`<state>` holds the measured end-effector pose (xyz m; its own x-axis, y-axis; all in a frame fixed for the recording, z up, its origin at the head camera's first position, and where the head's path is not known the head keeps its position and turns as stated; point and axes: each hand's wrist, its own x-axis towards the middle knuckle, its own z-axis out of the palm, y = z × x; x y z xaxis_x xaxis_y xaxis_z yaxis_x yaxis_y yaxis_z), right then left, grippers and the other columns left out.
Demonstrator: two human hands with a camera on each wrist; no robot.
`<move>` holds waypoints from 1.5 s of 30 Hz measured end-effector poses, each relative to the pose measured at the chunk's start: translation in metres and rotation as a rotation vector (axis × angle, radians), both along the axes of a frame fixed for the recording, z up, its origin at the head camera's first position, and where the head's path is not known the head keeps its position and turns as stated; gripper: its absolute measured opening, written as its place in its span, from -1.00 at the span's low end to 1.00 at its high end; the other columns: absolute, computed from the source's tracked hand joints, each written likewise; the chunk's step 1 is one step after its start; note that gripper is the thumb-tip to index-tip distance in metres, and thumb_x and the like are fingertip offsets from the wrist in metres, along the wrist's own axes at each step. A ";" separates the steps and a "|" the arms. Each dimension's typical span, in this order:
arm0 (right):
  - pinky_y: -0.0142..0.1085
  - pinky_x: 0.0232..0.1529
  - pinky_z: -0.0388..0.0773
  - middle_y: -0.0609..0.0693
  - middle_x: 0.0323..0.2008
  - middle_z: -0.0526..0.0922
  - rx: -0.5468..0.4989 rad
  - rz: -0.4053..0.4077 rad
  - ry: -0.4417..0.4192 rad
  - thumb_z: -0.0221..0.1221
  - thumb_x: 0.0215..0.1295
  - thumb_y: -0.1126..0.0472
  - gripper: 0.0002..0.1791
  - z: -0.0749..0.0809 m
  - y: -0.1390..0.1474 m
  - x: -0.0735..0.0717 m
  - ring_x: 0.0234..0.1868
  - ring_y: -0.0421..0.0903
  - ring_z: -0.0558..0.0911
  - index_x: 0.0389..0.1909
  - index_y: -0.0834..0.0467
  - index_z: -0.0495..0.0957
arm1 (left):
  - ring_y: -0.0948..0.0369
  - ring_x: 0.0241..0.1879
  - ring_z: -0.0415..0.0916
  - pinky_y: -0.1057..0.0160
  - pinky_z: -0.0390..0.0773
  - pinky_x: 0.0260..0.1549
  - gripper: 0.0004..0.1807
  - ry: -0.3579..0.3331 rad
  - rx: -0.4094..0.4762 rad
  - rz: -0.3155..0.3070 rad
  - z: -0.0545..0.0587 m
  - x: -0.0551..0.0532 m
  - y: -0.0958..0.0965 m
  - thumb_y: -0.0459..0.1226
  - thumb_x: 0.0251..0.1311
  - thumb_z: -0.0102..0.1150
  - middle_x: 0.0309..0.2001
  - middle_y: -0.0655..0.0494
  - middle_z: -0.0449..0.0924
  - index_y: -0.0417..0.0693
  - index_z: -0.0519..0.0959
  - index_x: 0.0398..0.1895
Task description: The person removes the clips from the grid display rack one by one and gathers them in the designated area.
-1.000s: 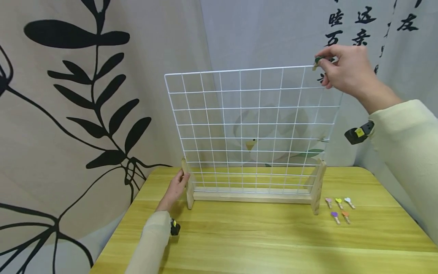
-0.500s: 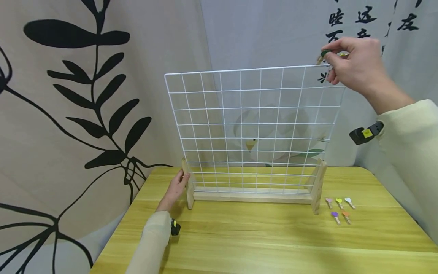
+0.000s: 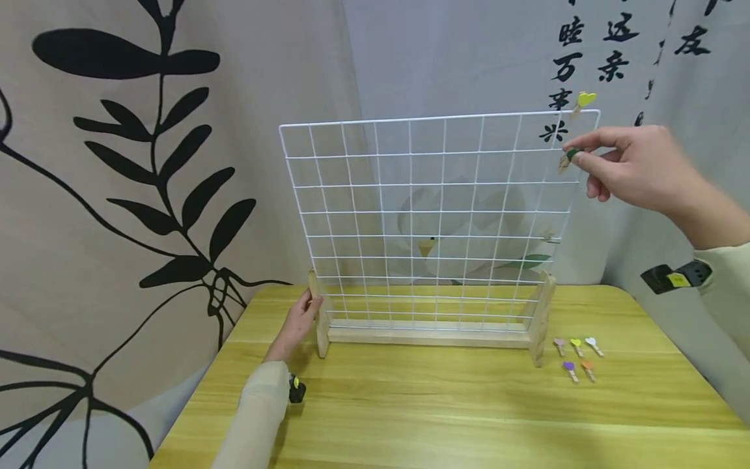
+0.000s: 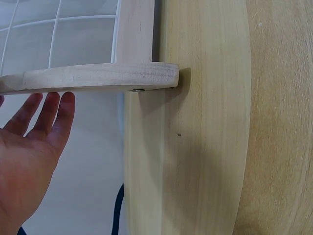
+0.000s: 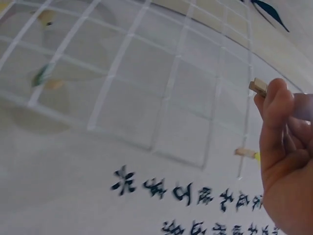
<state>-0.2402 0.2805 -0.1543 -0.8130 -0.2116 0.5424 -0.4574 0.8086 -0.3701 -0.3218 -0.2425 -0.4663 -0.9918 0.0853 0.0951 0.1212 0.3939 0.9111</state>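
A white wire grid panel (image 3: 428,195) stands upright in a wooden base. My right hand (image 3: 638,166) pinches a small wooden clothespin (image 3: 564,163) with a green top, held at the grid's upper right side, just below the top row. In the right wrist view, the clothespin's wooden end (image 5: 258,87) pokes out past my fingertips. A clothespin with a yellow heart (image 3: 586,99) is clipped on the top wire near the right corner. My left hand (image 3: 297,326) touches the left wooden foot (image 3: 321,326); the left wrist view has its extended fingertips (image 4: 67,98) against the foot's outer face.
Several heart-topped clothespins lie on the table to the right of the base: pink (image 3: 559,343), yellow (image 3: 576,343), white (image 3: 591,342), purple (image 3: 569,367) and orange (image 3: 588,368). A printed curtain (image 3: 263,85) hangs behind the wooden table (image 3: 433,410).
My right hand, with the green-topped clothespin, has moved down from the top wire and slightly right. The yellow heart clothespin on the top wire now shows fully. My left hand stays at the foot.
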 end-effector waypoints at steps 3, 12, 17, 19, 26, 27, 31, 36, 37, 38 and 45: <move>-0.40 -0.70 0.20 0.04 -0.72 0.54 0.049 -0.027 -0.018 0.02 0.43 0.16 -0.68 -0.015 0.011 0.004 -0.74 -0.15 0.46 0.04 0.26 0.53 | -0.13 0.17 0.34 -0.05 0.38 0.15 -0.27 0.003 -0.003 -0.002 0.000 0.000 -0.001 0.12 0.38 -0.21 0.23 -0.30 0.31 0.00 -0.03 0.50; -0.34 -0.76 0.20 0.01 -0.71 0.50 0.073 -0.069 -0.147 0.01 0.44 0.20 -0.71 -0.065 0.045 0.013 -0.72 -0.11 0.41 0.01 0.27 0.53 | -0.12 0.21 0.31 -0.06 0.34 0.18 -0.24 -0.009 -0.013 0.006 0.001 0.000 -0.002 0.18 0.35 -0.22 0.26 -0.27 0.29 0.07 -0.05 0.51; -0.33 -0.80 0.15 -0.04 -0.73 0.47 0.084 -0.048 -0.219 0.00 0.45 0.18 -0.71 -0.096 0.059 0.018 -0.74 -0.13 0.37 0.02 0.24 0.54 | -0.11 0.22 0.29 -0.05 0.33 0.19 -0.23 -0.021 -0.014 0.004 0.000 -0.001 -0.001 0.20 0.33 -0.20 0.28 -0.25 0.28 0.10 -0.03 0.50; -0.33 -0.79 0.16 -0.07 -0.74 0.46 0.085 -0.021 -0.242 -0.01 0.46 0.19 -0.72 -0.109 0.064 0.019 -0.75 -0.15 0.36 0.03 0.24 0.53 | -0.12 0.23 0.28 -0.05 0.32 0.19 -0.24 -0.018 -0.021 0.002 -0.001 -0.001 -0.001 0.19 0.35 -0.21 0.29 -0.25 0.26 0.09 -0.04 0.50; -0.35 -0.77 0.28 -0.12 -0.72 0.47 0.051 0.051 -0.326 0.01 0.44 0.23 -0.75 -0.148 0.076 0.020 -0.73 -0.17 0.41 0.00 0.24 0.55 | -0.14 0.21 0.29 -0.07 0.35 0.16 -0.28 0.008 -0.022 -0.003 -0.001 0.000 -0.002 0.11 0.40 -0.22 0.27 -0.29 0.27 0.01 -0.03 0.50; -0.35 -0.78 0.27 -0.12 -0.72 0.47 0.047 0.052 -0.342 0.01 0.44 0.23 -0.74 -0.153 0.078 0.020 -0.72 -0.17 0.41 0.01 0.25 0.54 | -0.14 0.21 0.30 -0.07 0.35 0.16 -0.29 0.011 -0.019 0.000 -0.001 0.000 -0.001 0.11 0.40 -0.22 0.27 -0.28 0.28 0.02 -0.02 0.50; -0.36 -0.78 0.26 -0.10 -0.71 0.47 0.048 0.044 -0.403 -0.02 0.46 0.22 -0.70 -0.174 0.086 0.021 -0.71 -0.17 0.40 0.05 0.30 0.51 | -0.14 0.20 0.31 -0.08 0.36 0.15 -0.31 0.017 -0.023 0.002 0.001 0.000 0.000 0.09 0.41 -0.23 0.25 -0.29 0.30 0.01 0.00 0.49; -0.36 -0.73 0.27 -0.08 -0.66 0.49 0.035 0.052 -0.497 0.00 0.45 0.21 -0.64 -0.198 0.099 0.020 -0.66 -0.18 0.42 0.08 0.40 0.46 | -0.14 0.20 0.31 -0.08 0.36 0.15 -0.32 0.019 -0.027 0.001 0.001 0.000 0.000 0.07 0.42 -0.23 0.25 -0.30 0.30 -0.01 0.00 0.49; -0.36 -0.72 0.27 -0.08 -0.64 0.50 0.033 0.059 -0.509 0.01 0.44 0.20 -0.63 -0.204 0.102 0.019 -0.65 -0.18 0.42 0.07 0.41 0.46 | -0.14 0.20 0.31 -0.07 0.36 0.16 -0.31 0.016 -0.025 0.001 0.002 0.000 0.001 0.07 0.42 -0.22 0.25 -0.30 0.30 -0.01 0.00 0.49; -0.36 -0.71 0.27 -0.08 -0.64 0.50 0.033 0.063 -0.518 0.02 0.43 0.21 -0.64 -0.209 0.105 0.019 -0.64 -0.18 0.43 0.05 0.41 0.47 | -0.14 0.20 0.32 -0.07 0.36 0.15 -0.31 0.016 -0.022 -0.002 0.003 0.000 0.001 0.06 0.41 -0.22 0.25 -0.30 0.30 -0.02 0.00 0.49; -0.34 -0.68 0.35 -0.06 -0.48 0.55 0.027 0.079 -0.572 0.05 0.41 0.24 -0.69 -0.246 0.123 0.013 -0.64 -0.17 0.47 -0.01 0.41 0.51 | -0.23 0.16 0.32 -0.14 0.36 0.13 -0.41 0.002 0.004 -0.026 0.024 0.015 0.008 -0.14 0.49 -0.23 0.20 -0.42 0.29 -0.21 0.01 0.46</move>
<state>-0.2271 0.4034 -0.4002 -0.9566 -0.2909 0.0145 -0.2495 0.7928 -0.5560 -0.3072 -0.2347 -0.4421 -0.9891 0.1110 0.0972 0.1331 0.3869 0.9125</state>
